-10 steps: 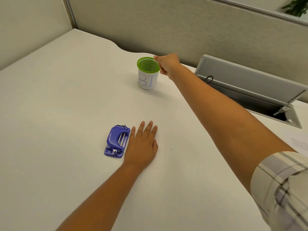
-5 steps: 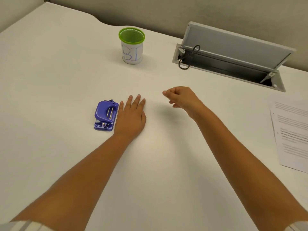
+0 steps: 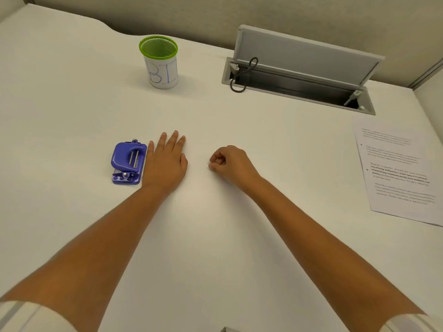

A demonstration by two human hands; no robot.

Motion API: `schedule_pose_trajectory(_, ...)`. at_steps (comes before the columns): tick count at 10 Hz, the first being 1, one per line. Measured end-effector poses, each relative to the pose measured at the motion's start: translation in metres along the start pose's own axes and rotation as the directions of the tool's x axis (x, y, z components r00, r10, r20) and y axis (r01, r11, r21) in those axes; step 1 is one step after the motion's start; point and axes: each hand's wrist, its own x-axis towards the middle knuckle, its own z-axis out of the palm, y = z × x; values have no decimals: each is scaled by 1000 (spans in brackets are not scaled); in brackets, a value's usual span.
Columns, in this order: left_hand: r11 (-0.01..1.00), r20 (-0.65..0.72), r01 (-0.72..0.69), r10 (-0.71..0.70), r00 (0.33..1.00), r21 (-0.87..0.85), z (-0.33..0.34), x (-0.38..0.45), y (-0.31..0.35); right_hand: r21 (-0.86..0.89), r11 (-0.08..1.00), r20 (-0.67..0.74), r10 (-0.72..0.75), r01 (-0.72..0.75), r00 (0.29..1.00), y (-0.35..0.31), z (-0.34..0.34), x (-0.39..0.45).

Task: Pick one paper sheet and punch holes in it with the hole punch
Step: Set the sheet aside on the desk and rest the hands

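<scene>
A purple hole punch point(image 3: 128, 162) lies on the white desk point(image 3: 215, 236), left of centre. My left hand point(image 3: 166, 164) rests flat on the desk with straight fingers, its edge against the punch's right side. My right hand point(image 3: 230, 165) is a little to the right, fingers curled with thumb and fingertips together, touching the desk by a tiny dark speck point(image 3: 207, 163). I cannot tell whether it pinches the speck. Printed paper sheets point(image 3: 402, 173) lie at the right edge, well away from both hands.
A green-rimmed mesh cup point(image 3: 159, 62) with a white label stands at the back. To its right is an open grey cable hatch point(image 3: 299, 77) with its lid raised and a dark cable loop point(image 3: 239, 82). Partition walls enclose the desk's far side.
My right hand has drawn back from the green cup and come down onto the desk near my left hand. The left hand and the punch have stayed put.
</scene>
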Motion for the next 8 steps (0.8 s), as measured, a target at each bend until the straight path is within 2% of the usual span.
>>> schedule_pose_trajectory(5, 1000, 1, -9, 9, 1000, -18, 1, 0, -1, -240, 965, 4, -105, 103, 994, -4, 12, 6)
schedule_pose_trajectory(6, 1000, 4, -6, 6, 1000, -28, 1, -1, -1, -240, 965, 10, -103, 102, 995, -4, 13, 5)
schedule_pose_trajectory(8, 1000, 3, 0, 0, 1000, -27, 0, 0, 0, -130, 991, 31, -26, 30, 999, -5, 9, 8)
